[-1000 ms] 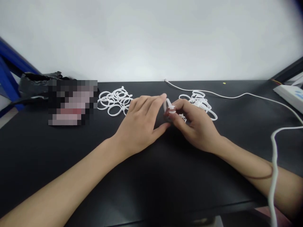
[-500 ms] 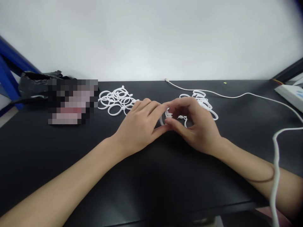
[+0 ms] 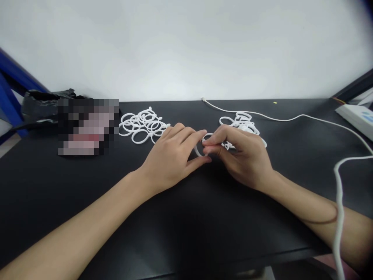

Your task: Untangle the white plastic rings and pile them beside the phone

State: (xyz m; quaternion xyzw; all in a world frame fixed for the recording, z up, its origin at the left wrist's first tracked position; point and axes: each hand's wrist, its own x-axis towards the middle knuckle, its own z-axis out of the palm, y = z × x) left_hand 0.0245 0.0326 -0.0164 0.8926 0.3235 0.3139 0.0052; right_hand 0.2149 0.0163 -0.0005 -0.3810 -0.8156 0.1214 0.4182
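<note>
Between my hands is a thin white ring [image 3: 198,152], standing up from the black table. My left hand [image 3: 170,157] has its fingers and thumb closed around the ring's left side. From the other side, the thumb and forefinger of my right hand [image 3: 246,157] pinch part of the same ring; the pinched spot is partly hidden by the fingertips. A pile of similar white rings with small knobs [image 3: 141,134] lies behind my left hand. Another bunch of white rings [image 3: 243,118] sits behind my right hand, which covers some of it.
At the left stand a black plastic bag [image 3: 40,107] and a blurred-out pinkish item [image 3: 93,124]. A white cable [image 3: 291,119] runs across the back and loops down over my right forearm. At the right edge is a white box [image 3: 354,118].
My right hand's fingers have drawn together from a wider curve into a pinch on the ring. More of the ring shows between the hands. My left hand has barely moved.
</note>
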